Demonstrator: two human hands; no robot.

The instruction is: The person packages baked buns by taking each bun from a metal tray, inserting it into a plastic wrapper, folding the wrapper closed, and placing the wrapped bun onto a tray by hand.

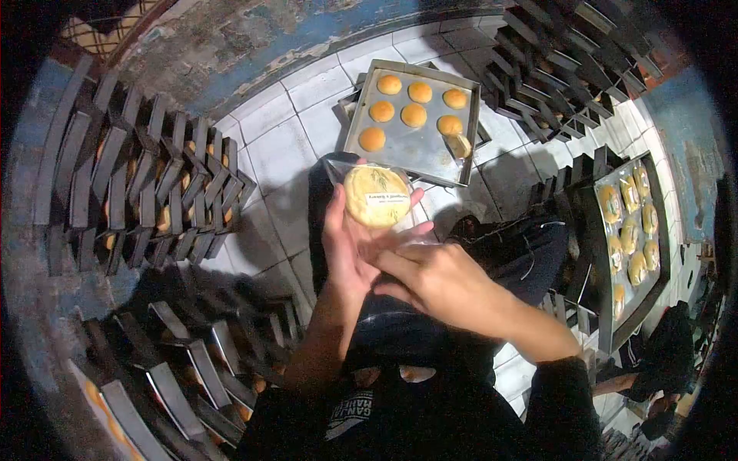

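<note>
Head view: the surface is a floor of white tiles (274,117) with dark joints, bounded at eleven to twelve o'clock by a wall (254,50) with worn, patchy blue paint. Directly on the twelve-to-one line lies a metal tray (407,146) bearing seven upright glazed buns (413,115) and one tilted bun (459,146) near its right side. Stacked trays (146,177) stand at nine to ten o'clock, with further stacks at seven to eight and at one to two. At three o'clock, a second tray (657,296) carries bagged buns (629,234). Another person (665,353) is at four o'clock. The packed bun (377,197), in a clear bag with a printed label, is at twelve o'clock, above the lap. The left hand (347,250) cradles it from below, thumb along its left side. The right hand (434,280) meets the left at five o'clock from the bun, fingers curled; whether they pinch the bag cannot be told.
</note>
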